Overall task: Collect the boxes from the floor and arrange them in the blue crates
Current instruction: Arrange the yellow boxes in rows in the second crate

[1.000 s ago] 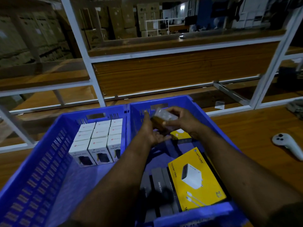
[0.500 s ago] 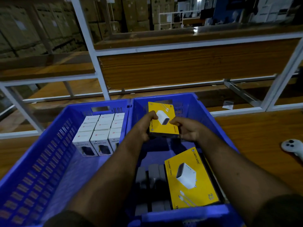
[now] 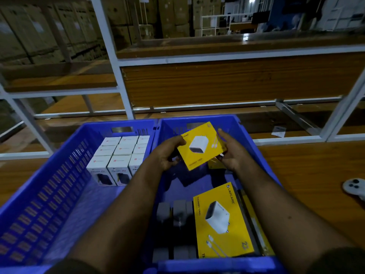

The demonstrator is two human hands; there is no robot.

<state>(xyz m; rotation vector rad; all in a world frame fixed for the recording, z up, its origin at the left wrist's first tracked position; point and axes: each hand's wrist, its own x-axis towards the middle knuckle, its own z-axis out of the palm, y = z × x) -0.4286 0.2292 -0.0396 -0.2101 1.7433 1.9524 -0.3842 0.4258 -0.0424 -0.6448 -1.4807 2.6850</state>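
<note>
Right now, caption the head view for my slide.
Both hands hold a flat yellow charger box above the right blue plastic crate.

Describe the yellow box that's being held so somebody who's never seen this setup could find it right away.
Start at the two blue crates side by side; take the right crate. Above its far end, the left hand and right hand hold a yellow charger box by its edges. Unlike the larger yellow box lying flat at the near end, this one is lifted and tilted.
</note>
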